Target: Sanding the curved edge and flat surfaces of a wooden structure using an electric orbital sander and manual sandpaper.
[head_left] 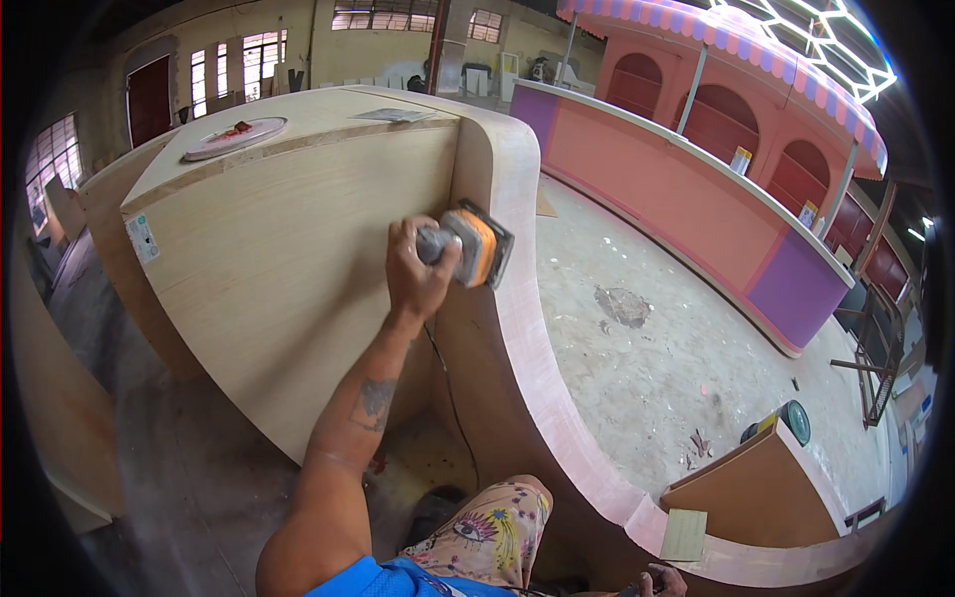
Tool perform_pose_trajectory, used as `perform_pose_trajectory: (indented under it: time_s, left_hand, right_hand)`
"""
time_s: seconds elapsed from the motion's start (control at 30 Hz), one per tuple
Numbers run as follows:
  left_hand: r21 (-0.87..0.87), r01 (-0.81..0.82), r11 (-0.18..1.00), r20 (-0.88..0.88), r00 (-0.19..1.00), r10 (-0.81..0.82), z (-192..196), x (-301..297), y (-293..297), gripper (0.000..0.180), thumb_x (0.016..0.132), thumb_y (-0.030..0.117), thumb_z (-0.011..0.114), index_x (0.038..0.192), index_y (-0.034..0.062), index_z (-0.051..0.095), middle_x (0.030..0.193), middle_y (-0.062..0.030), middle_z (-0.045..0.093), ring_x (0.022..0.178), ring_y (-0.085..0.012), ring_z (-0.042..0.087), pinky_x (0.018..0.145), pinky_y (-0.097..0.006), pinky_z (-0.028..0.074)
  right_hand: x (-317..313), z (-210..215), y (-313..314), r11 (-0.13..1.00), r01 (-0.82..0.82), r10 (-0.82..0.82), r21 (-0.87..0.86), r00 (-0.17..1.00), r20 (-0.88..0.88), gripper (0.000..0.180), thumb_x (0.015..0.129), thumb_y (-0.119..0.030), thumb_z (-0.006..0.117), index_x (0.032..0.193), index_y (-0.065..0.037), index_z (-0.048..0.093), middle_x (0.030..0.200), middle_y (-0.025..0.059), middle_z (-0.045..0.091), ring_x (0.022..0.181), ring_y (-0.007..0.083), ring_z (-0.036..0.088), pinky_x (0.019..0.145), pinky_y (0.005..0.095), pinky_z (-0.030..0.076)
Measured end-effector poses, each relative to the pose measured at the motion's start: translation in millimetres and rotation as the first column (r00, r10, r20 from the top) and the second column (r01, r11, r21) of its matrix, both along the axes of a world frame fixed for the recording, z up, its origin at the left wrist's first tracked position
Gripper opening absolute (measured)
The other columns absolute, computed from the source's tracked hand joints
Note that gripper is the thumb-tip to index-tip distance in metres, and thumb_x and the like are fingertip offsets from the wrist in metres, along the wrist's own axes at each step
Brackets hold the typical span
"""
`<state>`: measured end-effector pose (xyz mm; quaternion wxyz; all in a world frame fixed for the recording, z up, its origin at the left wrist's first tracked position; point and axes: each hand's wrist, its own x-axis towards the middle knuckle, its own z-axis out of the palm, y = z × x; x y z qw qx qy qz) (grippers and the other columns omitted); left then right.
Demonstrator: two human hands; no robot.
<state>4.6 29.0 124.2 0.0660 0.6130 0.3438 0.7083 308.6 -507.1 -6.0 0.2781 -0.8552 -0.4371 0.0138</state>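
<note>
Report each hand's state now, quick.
Left hand: closed around the orange and grey sander, pressing it on the curved wooden counter.
Right hand: barely in view at the lower edge; cannot be told.

Left arm: came up from the lower edge, stretched forward and nearly straight, with a tattoo on the forearm.
Left hand (418, 274): raised at the end of that arm, back toward the camera, fingers curled shut in a grip.
Right hand (662, 580): low at the bottom edge, only knuckles showing; its grip could not be made out.
</note>
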Motion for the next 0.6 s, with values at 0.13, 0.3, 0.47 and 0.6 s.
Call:
perform_pose_trajectory:
  time_s: [0.13, 0.3, 0.47, 0.6]
  left_hand:
    - [0.096, -0.034, 0.995, -0.035, 0.999, 0.038, 39, -7, 21, 0.032, 0.081, 0.02, 0.075, 0.105, 0.0036, 0.061, 0.101, -0.0132, 0.058, 0.091, -0.0256, 0.059, 0.081, -0.038, 0.048]
    - [0.014, 0.032, 0.999, -0.013, 0.999, -0.032, 27, -8, 23, 0.034, 0.082, 0.021, 0.076, 0.106, 0.0028, 0.06, 0.102, -0.0138, 0.058, 0.093, -0.0271, 0.059, 0.083, -0.038, 0.049]
    - [-0.013, 0.012, 1.0, -0.027, 1.0, -0.012, -53, 6, -9, 0.035, 0.08, 0.022, 0.076, 0.104, 0.004, 0.058, 0.102, -0.015, 0.054, 0.094, -0.0314, 0.058, 0.083, -0.042, 0.049]
    - [-0.074, 0.033, 0.997, -0.019, 0.999, -0.034, -102, 19, -39, 0.035, 0.08, 0.021, 0.075, 0.105, 0.0046, 0.057, 0.102, -0.0145, 0.054, 0.094, -0.0307, 0.057, 0.083, -0.043, 0.048]
  right_hand:
    - [7, -5, -2, 1.0, 0.015, -0.015, -0.005, 1.0, -0.016, 0.022, 0.091, -0.022, 0.071, 0.106, -0.006, 0.074, 0.106, 0.0136, 0.074, 0.101, 0.0312, 0.069, 0.092, 0.0403, 0.053]
    - [16, -26, -3, 0.991, -0.016, 0.016, 0.134, 1.0, -0.001, 0.021, 0.078, -0.014, 0.074, 0.095, -0.002, 0.072, 0.075, 0.0099, 0.064, 0.061, 0.02, 0.061, 0.059, 0.031, 0.05]
    - [19, -35, -6, 0.992, -0.023, 0.021, 0.121, 1.0, 0.022, 0.02, 0.078, -0.01, 0.073, 0.096, -0.002, 0.071, 0.077, 0.0099, 0.064, 0.061, 0.0194, 0.06, 0.059, 0.0309, 0.049]
    - [17, -36, -7, 0.988, -0.047, 0.042, 0.146, 0.999, 0.033, 0.02, 0.078, -0.01, 0.073, 0.096, -0.002, 0.071, 0.077, 0.0098, 0.065, 0.061, 0.0194, 0.06, 0.059, 0.0312, 0.049]
